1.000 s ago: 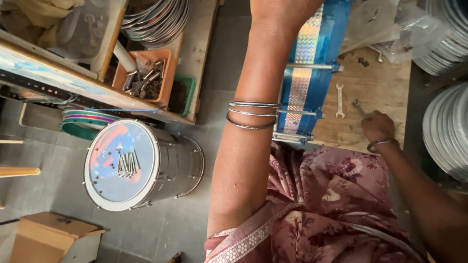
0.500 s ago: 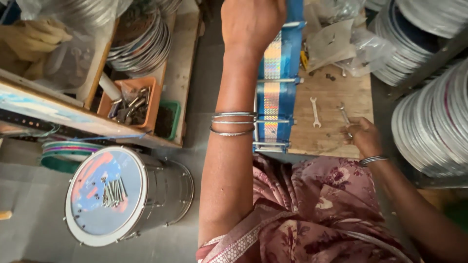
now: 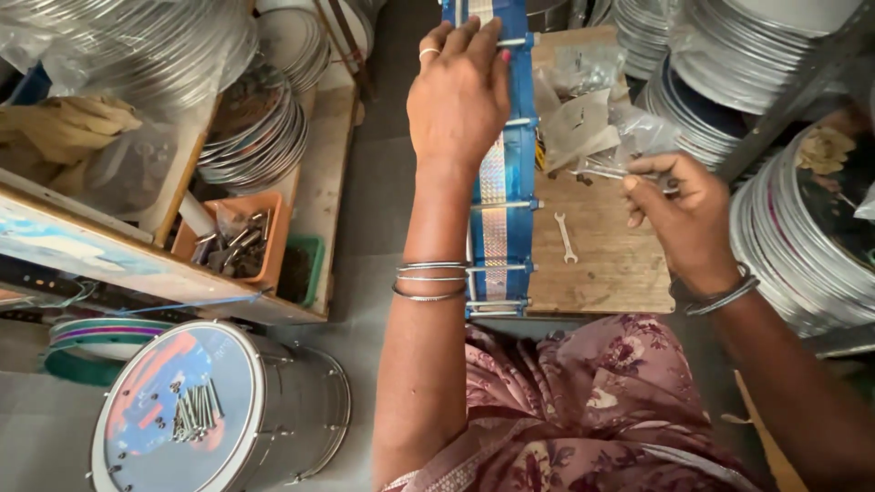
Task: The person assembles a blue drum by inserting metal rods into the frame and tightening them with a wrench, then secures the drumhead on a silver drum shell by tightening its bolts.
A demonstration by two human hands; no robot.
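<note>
1. Up at twelve o'clock, the left hand (image 3: 460, 96) lies flat over the blue drum shell with the shiny holographic band and metal tension rods (image 3: 499, 196), fingers (image 3: 478, 46) stretched out and pressed on its top edge, not curled around it.
2. Over at two o'clock, the right hand (image 3: 688, 214) has its fingers pinched tight on a thin silver metal rod (image 3: 602, 172), which points toward the shell.
3. That blue shell stands on edge against the pale wooden board surface (image 3: 606, 264), running from twelve down to six o'clock between the two arms.
4. On the board, just right of the shell, lies a small silver open-ended spanner (image 3: 565, 239), untouched.
5. Crumpled clear plastic bags (image 3: 583, 114) sit at one o'clock, right beside the pinching fingers.
6. Down at eight o'clock, a finished steel drum with a colourful printed head (image 3: 214, 415) rests on the floor, loose bolts lying on its skin.
7. At nine o'clock, an orange plastic tray of metal fittings (image 3: 239, 241) sits on a wooden shelf.
</note>
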